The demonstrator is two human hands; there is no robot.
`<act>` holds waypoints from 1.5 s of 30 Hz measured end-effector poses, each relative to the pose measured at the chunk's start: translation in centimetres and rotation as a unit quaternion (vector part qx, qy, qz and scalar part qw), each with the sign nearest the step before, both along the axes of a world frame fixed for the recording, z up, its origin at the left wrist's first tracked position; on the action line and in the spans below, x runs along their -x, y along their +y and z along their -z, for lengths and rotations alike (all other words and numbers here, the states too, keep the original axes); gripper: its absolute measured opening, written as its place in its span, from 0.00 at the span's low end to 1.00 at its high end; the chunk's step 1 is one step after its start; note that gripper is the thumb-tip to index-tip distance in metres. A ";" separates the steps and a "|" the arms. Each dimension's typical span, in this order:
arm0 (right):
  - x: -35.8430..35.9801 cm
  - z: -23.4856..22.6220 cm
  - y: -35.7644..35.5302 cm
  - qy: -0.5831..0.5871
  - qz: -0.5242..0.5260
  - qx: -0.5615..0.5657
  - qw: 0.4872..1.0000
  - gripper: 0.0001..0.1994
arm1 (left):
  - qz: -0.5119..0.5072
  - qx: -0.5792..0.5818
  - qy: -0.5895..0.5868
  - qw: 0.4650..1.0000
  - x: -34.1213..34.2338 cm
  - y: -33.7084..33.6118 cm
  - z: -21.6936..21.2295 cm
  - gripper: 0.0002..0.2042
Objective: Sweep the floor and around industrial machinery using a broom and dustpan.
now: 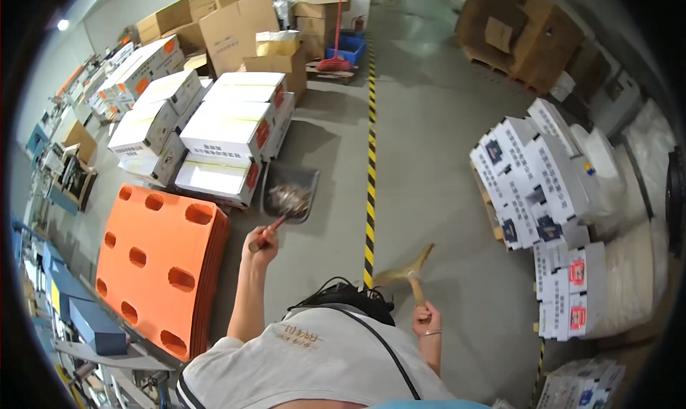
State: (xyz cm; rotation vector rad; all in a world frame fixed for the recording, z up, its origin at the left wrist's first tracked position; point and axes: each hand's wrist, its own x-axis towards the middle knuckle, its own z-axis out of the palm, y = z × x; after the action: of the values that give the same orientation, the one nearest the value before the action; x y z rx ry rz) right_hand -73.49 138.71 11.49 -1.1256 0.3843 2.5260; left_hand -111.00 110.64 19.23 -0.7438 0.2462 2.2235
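Observation:
My left hand (pixel 263 244) is closed around the reddish-brown handle of a dark dustpan (pixel 303 175). In the dustpan lies a heap of pale, greyish scraps (pixel 289 196), blurred and too small to name. The pan is beside the stacked white boxes (pixel 227 129). On the right, my right hand (pixel 427 318) grips the light wooden handle of a short tan broom (pixel 410 272). Its head is angled over the grey floor, just right of the striped line; whether it touches the floor I cannot tell.
Orange plastic pallets (pixel 153 255) are stacked at my left. A yellow-black floor line (pixel 371 159) runs ahead. White cartons (pixel 525 173) stand at the right, wrapped goods (pixel 625 266) beside them. Brown cardboard boxes (pixel 239 33) and a red broom (pixel 336 63) are at the back.

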 end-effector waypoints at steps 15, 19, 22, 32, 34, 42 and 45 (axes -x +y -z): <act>37.1 1.9 25.9 -0.137 -0.192 -0.102 0.966 0.10 | 0.017 -0.128 0.065 0.989 30.4 21.0 -6.2 0.08; 47.6 -0.3 31.3 -0.131 -0.215 -0.070 0.965 0.10 | -0.026 -0.068 0.077 0.994 36.6 25.6 -7.6 0.07; 53.6 -0.1 36.0 -0.045 -0.201 -0.007 0.978 0.12 | -0.038 -0.060 0.081 0.994 41.9 28.7 -7.8 0.06; 76.0 0.3 48.9 -0.037 -0.269 -0.026 0.962 0.11 | -0.097 -0.090 0.129 0.983 63.1 37.6 -11.4 0.07; 80.8 -1.1 51.5 -0.070 -0.279 -0.030 0.957 0.12 | -0.118 -0.091 0.148 0.978 67.7 39.6 -12.3 0.07; 95.7 -0.5 62.3 -0.118 -0.364 -0.093 0.919 0.09 | -0.105 -0.051 0.239 0.964 85.0 43.6 -14.8 0.09; 101.5 0.5 67.0 -0.112 -0.397 -0.090 0.906 0.09 | -0.110 -0.073 0.235 0.963 90.5 46.3 -15.3 0.07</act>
State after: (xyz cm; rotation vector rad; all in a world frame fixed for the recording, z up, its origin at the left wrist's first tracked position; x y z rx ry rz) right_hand -175.03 205.71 11.03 -1.7284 -0.4677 2.9298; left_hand -201.49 156.92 34.51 -0.1584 0.2355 2.5774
